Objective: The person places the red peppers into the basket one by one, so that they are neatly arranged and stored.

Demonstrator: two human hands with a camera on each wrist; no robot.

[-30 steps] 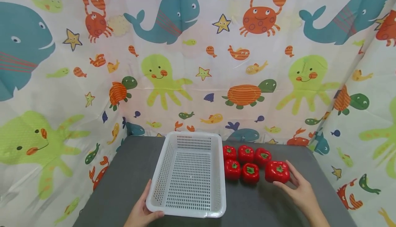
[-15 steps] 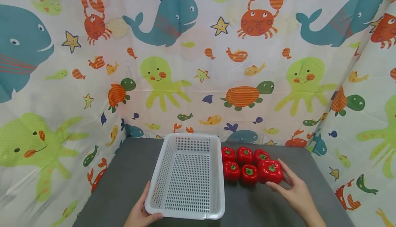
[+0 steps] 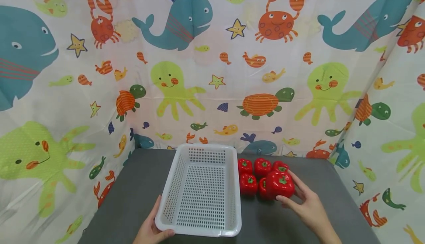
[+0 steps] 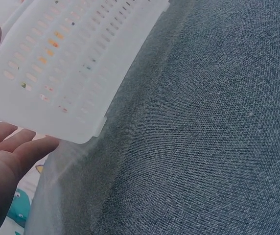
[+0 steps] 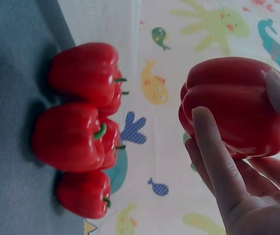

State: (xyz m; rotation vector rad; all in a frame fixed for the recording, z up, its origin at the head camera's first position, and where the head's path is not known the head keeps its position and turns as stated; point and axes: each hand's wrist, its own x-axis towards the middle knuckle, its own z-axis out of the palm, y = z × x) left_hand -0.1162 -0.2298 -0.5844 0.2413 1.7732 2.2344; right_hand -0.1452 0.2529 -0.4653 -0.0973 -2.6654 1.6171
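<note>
Your right hand (image 3: 308, 204), spread wide, pinches the red pepper (image 3: 278, 188) aloft beside the other peppers (image 3: 248, 185), right of the basket (image 3: 199, 230) whose near-left corner your left hand (image 3: 150, 226) grips; pepper's probably light, stiff, slick, so hold its broad sides, not the stem (image 3: 282, 181).

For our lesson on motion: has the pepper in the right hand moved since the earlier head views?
Yes: in the head view, the held pepper has moved left, closer to the white basket, which keeps its place.

The held pepper (image 3: 280, 185) partly hides 2 peppers (image 3: 262, 189).
</note>
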